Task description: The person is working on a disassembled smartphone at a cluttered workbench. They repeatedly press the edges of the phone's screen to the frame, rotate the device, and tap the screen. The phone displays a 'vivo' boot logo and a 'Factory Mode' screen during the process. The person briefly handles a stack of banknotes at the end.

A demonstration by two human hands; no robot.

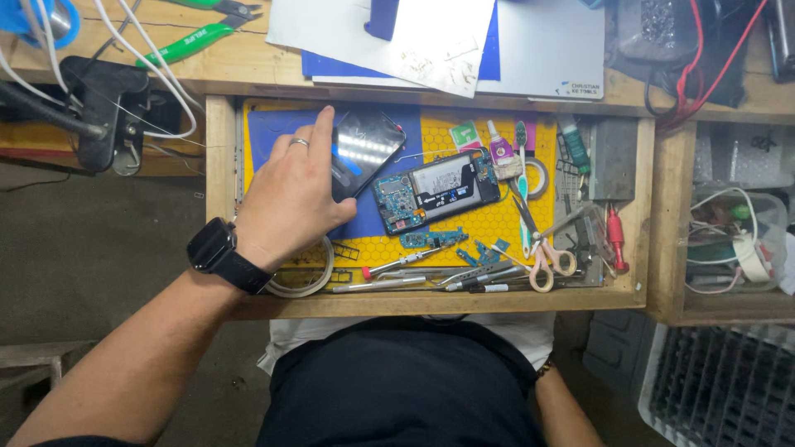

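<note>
Head view, single entry. Wooden drawer pulled open below a workbench, lined with a yellow honeycomb mat and a blue mat. Left hand, ring and black wristwatch, lies palm-down at 9 o'clock of the drawer, fingers spread and resting flat on a detached black phone screen panel; not closed on it, only pressing from above. Right hand: not in view, so its grip cannot be told. Just beside the panel at 3 o'clock, an opened phone body with its circuit board bare. At 6 o'clock of the phone body: small loose circuit pieces, a red-tipped screwdriver, tweezers. At 4 o'clock: scissors. Tape roll under the wrist. Green-handled pliers on the bench at 11 o'clock. Risks, as judged: the glossy panel may slide or crack under a flat press, having no fingers around its edges; the wrist may sweep the tape roll or loose pieces; tool tips lie near the bare board.
</note>
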